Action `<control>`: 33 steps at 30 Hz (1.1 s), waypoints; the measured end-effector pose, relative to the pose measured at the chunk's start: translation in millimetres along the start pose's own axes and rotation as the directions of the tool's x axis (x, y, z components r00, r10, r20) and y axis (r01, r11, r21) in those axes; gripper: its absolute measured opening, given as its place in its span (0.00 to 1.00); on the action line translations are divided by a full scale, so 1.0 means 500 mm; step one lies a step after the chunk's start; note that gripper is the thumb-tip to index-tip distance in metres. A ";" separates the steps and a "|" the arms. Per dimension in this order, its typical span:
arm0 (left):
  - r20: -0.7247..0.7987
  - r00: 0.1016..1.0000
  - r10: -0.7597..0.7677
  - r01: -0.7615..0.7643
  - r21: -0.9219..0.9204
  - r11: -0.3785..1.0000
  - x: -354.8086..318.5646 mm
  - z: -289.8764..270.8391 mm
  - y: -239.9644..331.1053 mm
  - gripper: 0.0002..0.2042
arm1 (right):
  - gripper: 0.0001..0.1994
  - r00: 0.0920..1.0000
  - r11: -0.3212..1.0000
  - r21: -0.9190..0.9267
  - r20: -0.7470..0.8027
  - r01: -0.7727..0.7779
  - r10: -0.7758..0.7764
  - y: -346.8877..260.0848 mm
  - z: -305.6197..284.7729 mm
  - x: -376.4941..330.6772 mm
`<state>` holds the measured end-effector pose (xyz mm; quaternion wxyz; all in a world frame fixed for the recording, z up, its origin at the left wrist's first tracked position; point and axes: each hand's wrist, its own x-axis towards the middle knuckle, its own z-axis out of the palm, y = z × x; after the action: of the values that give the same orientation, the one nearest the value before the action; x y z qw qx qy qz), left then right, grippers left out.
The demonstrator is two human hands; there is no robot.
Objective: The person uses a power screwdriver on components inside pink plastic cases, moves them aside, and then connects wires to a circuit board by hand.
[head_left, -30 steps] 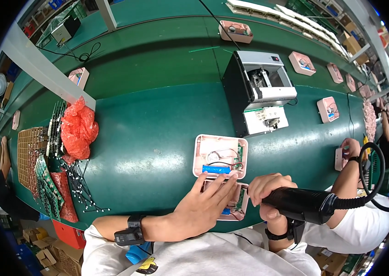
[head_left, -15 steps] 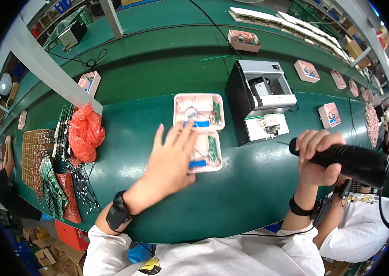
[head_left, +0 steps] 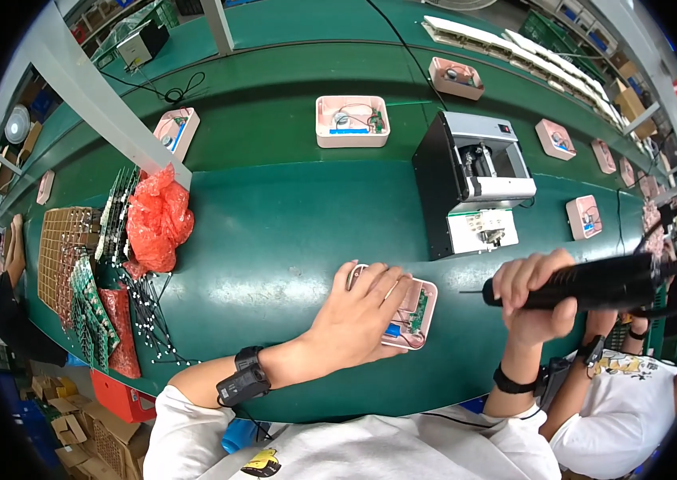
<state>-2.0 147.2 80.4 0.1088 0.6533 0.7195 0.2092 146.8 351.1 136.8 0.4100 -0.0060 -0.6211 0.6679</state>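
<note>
Close in front of me, a pale pink plastic housing (head_left: 411, 297) lies on the green table, with a green circuit board (head_left: 419, 314) and a blue part (head_left: 392, 330) inside. My left hand (head_left: 354, 316) is closed over its left side, fingers across the far rim and thumb at the near edge. The hand hides much of the housing's inside. To the right, my right hand (head_left: 534, 294) wraps round a black electric screwdriver (head_left: 604, 283) held above the table. Its thin bit points left toward the housing, apart from it.
A black and silver machine (head_left: 439, 188) stands beyond the housing. Another pink housing (head_left: 352, 141) sits on the green belt; several more are farther right. At left lie a red plastic bag (head_left: 161, 220), circuit boards (head_left: 92, 292) and black wires (head_left: 146, 316). A co-worker (head_left: 622, 400) is at right.
One pink housing has moved away from me onto the belt. My left hand has drawn the other nearer and to the right. The screwdriver has dropped slightly and points more level.
</note>
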 end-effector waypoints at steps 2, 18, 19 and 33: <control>-0.060 0.998 0.001 0.003 0.069 0.998 -0.008 0.009 0.005 0.48 | 0.27 0.997 0.997 0.072 0.067 0.031 -0.036 -0.022 0.048 -0.028; -0.035 0.999 -0.006 0.009 0.084 0.996 -0.003 0.010 0.005 0.48 | 0.31 0.977 0.997 0.066 0.210 -0.035 0.020 0.028 0.105 -0.093; -0.037 0.999 -0.006 0.009 0.083 0.996 -0.004 0.009 0.006 0.48 | 0.27 0.973 0.995 0.084 0.227 -0.052 0.031 0.030 0.100 -0.097; -0.063 0.998 -0.008 0.015 0.115 0.993 -0.009 0.012 0.005 0.49 | 0.31 0.978 0.999 0.034 0.211 -0.017 0.009 0.048 0.120 -0.104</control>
<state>3.3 144.1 75.6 0.0494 0.6475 0.7371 0.1869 137.0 275.3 104.5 0.3377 0.0680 -0.6489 0.6784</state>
